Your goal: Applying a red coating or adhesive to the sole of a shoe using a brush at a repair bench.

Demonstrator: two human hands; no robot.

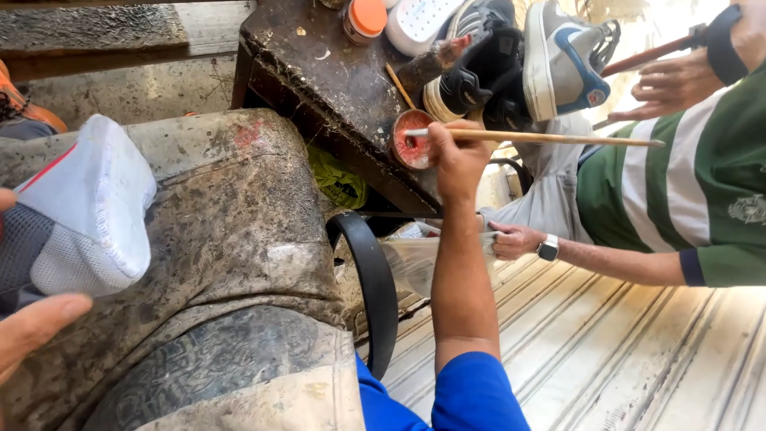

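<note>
Head view: right hand (456, 160) grips brush (542, 138) lying left-right, tip left in red tin (411, 140); left hand (32, 327) grasps white shoe (88, 215).

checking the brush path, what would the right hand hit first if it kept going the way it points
The right hand points up and left, so it would first meet the small red tin its brush dips into, though depth is unclear.

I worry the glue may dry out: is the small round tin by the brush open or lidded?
Open. The small round tin shows reddish paste inside, no lid on it, and the right hand holds the brush tip in it.
</note>
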